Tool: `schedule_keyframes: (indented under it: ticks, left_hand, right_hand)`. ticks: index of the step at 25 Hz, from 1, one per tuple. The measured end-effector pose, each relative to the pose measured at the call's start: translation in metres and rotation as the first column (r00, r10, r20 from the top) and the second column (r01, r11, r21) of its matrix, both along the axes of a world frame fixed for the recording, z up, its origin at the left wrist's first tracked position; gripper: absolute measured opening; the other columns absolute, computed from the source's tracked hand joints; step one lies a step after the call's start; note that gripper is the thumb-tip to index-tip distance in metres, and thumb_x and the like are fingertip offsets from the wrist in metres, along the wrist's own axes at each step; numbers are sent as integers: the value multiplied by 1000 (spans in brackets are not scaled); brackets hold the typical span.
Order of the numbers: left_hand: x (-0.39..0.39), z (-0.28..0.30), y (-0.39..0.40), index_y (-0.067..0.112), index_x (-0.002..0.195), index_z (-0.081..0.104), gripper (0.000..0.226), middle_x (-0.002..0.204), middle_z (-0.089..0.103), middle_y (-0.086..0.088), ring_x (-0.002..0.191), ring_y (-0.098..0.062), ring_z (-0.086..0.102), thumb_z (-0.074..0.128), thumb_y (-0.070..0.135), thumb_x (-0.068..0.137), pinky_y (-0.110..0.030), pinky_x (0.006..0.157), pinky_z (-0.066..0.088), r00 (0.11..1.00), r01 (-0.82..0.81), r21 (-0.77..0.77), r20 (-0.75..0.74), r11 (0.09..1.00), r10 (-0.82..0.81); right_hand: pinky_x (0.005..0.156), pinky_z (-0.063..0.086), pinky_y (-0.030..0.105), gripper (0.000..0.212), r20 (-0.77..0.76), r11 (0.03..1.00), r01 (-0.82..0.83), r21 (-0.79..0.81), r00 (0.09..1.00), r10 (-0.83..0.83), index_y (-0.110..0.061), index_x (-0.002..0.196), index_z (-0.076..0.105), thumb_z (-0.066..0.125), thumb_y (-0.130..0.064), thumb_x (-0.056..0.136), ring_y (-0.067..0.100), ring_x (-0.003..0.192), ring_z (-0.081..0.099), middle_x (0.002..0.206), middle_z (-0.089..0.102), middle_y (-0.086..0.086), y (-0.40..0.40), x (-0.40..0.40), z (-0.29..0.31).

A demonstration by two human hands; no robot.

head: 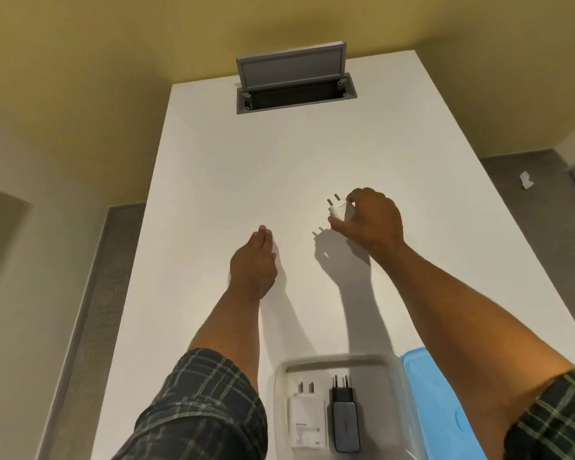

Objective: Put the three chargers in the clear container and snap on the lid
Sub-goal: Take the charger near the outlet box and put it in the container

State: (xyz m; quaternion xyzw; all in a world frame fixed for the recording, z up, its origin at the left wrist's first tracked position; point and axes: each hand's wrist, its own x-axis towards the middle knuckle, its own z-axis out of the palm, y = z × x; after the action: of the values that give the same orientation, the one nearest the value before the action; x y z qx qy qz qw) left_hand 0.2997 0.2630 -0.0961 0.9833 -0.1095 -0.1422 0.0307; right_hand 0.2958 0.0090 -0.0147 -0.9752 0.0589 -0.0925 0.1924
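Note:
My right hand [370, 220] grips a small white charger [338, 209] just above the white table, its two pins pointing up and away. My left hand [254, 260] rests flat on the table, fingers together, holding nothing. At the near edge stands the clear container [281, 393], open. Inside it lie a white charger [307, 423] and a dark grey charger [344, 419], side by side. The blue lid [442, 410] lies on the table right of the container, partly under my right forearm.
The white table [279, 161] runs away from me. A grey cable hatch [296, 91] with its flap raised sits at the far end. Grey floor shows on both sides, with a scrap of white paper [525, 180] at the right.

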Motion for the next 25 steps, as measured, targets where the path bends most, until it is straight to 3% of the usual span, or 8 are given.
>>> schedule_keyframes:
  ticks: [4, 9, 15, 18, 25]
  left_hand:
    - [-85, 3, 24, 7, 161, 12, 62, 170, 9, -8, 157, -23, 13, 31, 31, 107, -39, 126, 18, 1000, -6, 43, 19, 999, 5]
    - [-191, 1, 37, 9, 162, 2, 64, 170, -2, -7, 158, -20, 3, 25, 34, 108, -36, 128, 9, 992, -122, -9, -25, 993, 122]
    - [-270, -1, 38, 12, 161, -4, 64, 170, -10, -6, 158, -20, -3, 21, 37, 108, -35, 128, 5, 990, -129, -34, -69, 991, 127]
    - [-284, -2, 45, 11, 161, -4, 65, 170, -10, -8, 158, -23, -2, 23, 37, 108, -37, 128, 9, 987, -123, -49, -108, 991, 117]
    - [-290, -4, 52, 9, 161, -6, 65, 170, -11, -8, 158, -27, -3, 22, 36, 108, -39, 127, 13, 982, -79, -42, -178, 996, 70]
  right_hand:
    - [70, 50, 31, 46, -78, 989, -23, 149, 996, 35, -20, 95, 68, 69, -57, 67, 20, 82, 64, 89, 69, -4, 6, -56, 13]
    - [66, 53, 34, 45, -164, 983, -74, 166, 981, 102, -17, 85, 65, 69, -57, 65, 21, 74, 63, 78, 65, -2, 16, -122, 18]
    - [75, 51, 31, 57, -157, 976, -25, 215, 986, 60, -25, 120, 61, 70, -53, 71, 19, 88, 66, 94, 71, -3, 22, -195, 19]
    - [70, 45, 28, 56, -163, 988, -68, 136, 983, 90, -32, 125, 57, 65, -54, 74, 20, 89, 65, 94, 69, -3, 24, -226, 14]
    - [70, 48, 30, 39, -268, 1000, -19, -8, 963, 16, -33, 109, 67, 62, -49, 73, 24, 89, 67, 93, 67, 0, 31, -275, 1]
